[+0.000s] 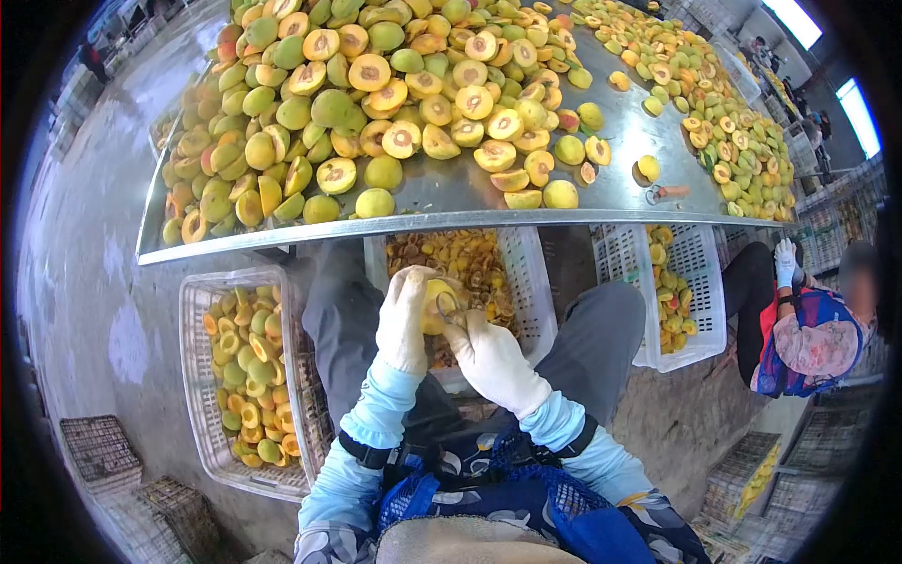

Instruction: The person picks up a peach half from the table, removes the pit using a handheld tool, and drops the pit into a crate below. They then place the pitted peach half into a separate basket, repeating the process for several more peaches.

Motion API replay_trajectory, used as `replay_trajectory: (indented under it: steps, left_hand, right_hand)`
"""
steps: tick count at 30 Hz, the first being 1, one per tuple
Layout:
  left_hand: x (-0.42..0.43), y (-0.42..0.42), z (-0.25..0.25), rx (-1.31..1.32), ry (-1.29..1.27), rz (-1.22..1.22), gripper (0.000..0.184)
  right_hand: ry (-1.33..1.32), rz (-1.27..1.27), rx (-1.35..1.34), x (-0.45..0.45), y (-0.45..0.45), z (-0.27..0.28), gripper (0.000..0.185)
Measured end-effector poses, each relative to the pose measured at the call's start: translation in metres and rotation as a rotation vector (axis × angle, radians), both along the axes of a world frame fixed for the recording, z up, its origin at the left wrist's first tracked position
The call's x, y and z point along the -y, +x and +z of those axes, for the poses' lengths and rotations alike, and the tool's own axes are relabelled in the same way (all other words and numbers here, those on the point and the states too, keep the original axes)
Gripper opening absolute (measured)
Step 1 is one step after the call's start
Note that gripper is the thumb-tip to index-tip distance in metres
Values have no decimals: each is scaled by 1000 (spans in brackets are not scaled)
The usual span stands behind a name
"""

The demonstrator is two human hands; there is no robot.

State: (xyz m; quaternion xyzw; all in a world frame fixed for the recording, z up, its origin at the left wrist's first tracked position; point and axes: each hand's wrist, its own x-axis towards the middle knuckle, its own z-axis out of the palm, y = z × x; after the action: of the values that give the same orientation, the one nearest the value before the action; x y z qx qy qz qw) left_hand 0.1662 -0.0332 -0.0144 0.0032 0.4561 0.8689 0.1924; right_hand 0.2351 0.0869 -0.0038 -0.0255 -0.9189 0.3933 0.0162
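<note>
My left hand [404,321], in a white glove, is closed around a yellow peach half [433,318]. At the cut face of the peach half is the thin metal loop of a pitting tool [447,305]. My right hand [500,365], also gloved in white, grips that tool, its handle hidden in the fingers. Both hands are close together between my knees, above a white crate [528,282] of peach pits and scraps [451,256].
A metal table [413,222] ahead bears a large heap of halved peaches [376,103] and an orange-handled loop tool [669,192]. A crate [194,376] of hollowed halves stands left, another crate [709,301] right. A co-worker [813,329] sits at far right.
</note>
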Motion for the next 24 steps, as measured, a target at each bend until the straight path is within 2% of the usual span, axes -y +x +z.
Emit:
replay_trajectory:
  steps: [2,5,6,8,9,12,14,16,17,18,19,21,23,24]
  left_hand:
    - [-7,-1,11,26,-317,129,31]
    - [-13,1,-3,91,-304,226,25]
    - [-18,2,-10,58,-348,340,23]
    - [-24,2,-13,58,-347,388,24]
    - [-24,2,-15,56,-346,436,25]
    - [-18,-1,-15,56,-339,347,24]
    - [-19,-4,-18,35,-404,371,24]
    - [-15,-6,-19,12,-470,391,24]
    - [-10,-7,-18,13,-442,322,24]
    - [-4,-8,-18,15,-417,245,24]
    - [3,-12,-19,14,-420,245,24]
    - [13,-21,-23,-9,-294,-46,25]
    - [1,-13,-15,27,-403,125,24]
    - [3,-13,-16,0,-338,71,25]
  right_hand:
    - [-44,-4,30,3,-4,-4,25]
    - [-161,35,42,2,-10,-15,25]
    - [-164,37,46,1,-11,-15,25]
    - [-340,49,55,2,-17,-13,26]
    - [-342,53,61,1,-18,-18,26]
    - [-309,129,19,-5,-24,-31,30]
    - [-702,131,395,-6,-29,-22,37]
    - [-751,128,469,-2,-29,-20,40]
    - [-791,126,539,-1,-32,-17,42]
    - [-959,78,767,-4,-34,-11,43]
    - [-962,79,766,-5,-33,-7,43]
    - [-1031,112,839,-5,-32,-4,45]
    - [-1011,104,808,-1,-31,-5,47]
    - [-1196,77,910,-5,-32,-3,45]
